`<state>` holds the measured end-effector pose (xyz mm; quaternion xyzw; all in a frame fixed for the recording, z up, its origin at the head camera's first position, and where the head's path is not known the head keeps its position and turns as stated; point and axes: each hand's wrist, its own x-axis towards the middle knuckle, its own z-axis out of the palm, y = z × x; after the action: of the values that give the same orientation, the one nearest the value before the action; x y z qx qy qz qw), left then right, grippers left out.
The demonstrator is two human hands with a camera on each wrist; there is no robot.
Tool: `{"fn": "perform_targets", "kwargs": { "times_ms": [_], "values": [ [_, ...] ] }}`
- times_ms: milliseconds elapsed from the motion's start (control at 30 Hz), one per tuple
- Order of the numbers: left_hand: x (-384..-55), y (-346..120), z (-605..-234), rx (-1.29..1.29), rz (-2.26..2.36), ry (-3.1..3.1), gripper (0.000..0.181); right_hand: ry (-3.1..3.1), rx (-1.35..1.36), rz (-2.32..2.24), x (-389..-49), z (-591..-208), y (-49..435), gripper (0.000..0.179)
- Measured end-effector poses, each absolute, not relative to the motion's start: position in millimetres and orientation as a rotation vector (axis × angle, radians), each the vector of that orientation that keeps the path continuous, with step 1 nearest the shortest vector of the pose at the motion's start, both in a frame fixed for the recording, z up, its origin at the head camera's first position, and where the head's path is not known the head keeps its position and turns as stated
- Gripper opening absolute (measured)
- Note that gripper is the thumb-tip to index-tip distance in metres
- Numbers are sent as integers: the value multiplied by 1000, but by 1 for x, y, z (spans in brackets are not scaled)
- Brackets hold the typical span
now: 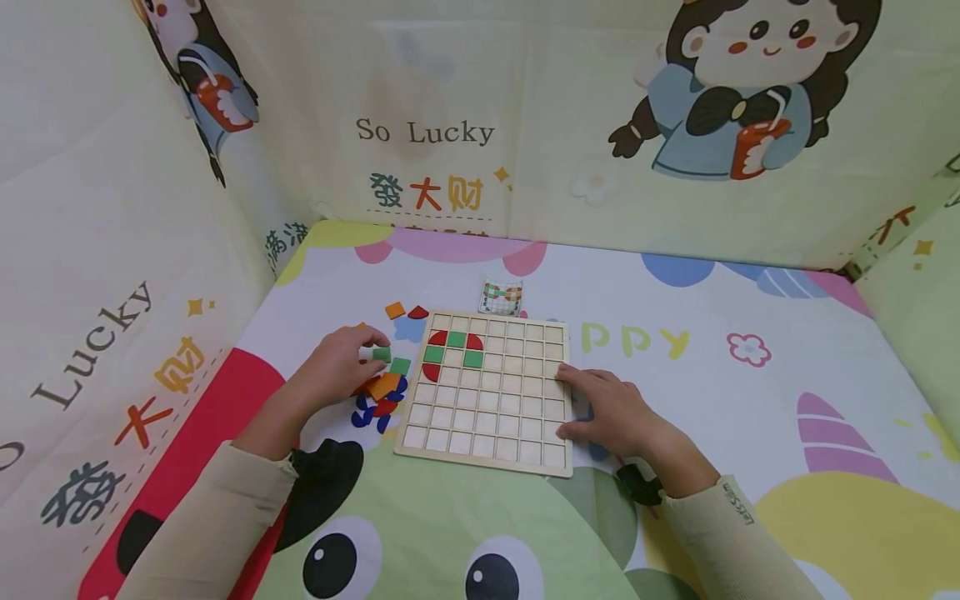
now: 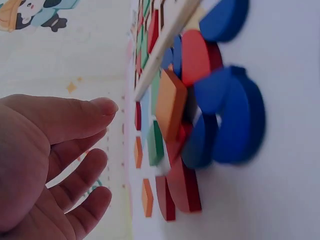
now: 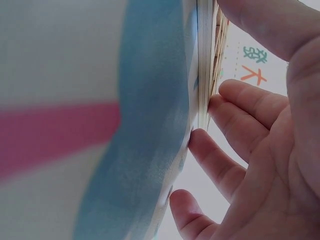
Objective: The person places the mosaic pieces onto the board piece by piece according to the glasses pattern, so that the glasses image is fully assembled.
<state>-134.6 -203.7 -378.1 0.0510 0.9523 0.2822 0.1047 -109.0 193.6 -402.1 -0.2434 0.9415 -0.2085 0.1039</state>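
Note:
A wooden grid board (image 1: 487, 463) lies on the patterned cloth. Near its upper left corner, red rounded pieces (image 1: 431, 372) and green squares (image 1: 457, 339) sit in the cells. My left hand (image 1: 339, 367) hovers left of the board with thumb and fingers loosely bent. Nothing shows between the fingertips in the left wrist view, and a loose green square (image 2: 155, 142) lies beyond them. Below that hand is a pile with an orange piece (image 1: 384, 386) and blue pieces (image 1: 363, 416). My right hand (image 1: 618, 412) rests its extended fingertips and thumb at the board's right edge.
A small pattern card (image 1: 501, 297) lies behind the board. An orange square (image 1: 395, 310) and a red piece (image 1: 417, 312) lie apart from the pile at the board's far left corner. Printed cloth walls (image 1: 525, 167) stand behind and at both sides.

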Motion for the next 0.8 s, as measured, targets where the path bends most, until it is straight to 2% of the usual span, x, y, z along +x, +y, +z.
{"fn": "perform_targets", "kwargs": {
  "times_ms": [800],
  "values": [
    [-150,-222,-396,114,737,2786,32,2765,-693,-626,-110,-404,194,77]
  ]
}}
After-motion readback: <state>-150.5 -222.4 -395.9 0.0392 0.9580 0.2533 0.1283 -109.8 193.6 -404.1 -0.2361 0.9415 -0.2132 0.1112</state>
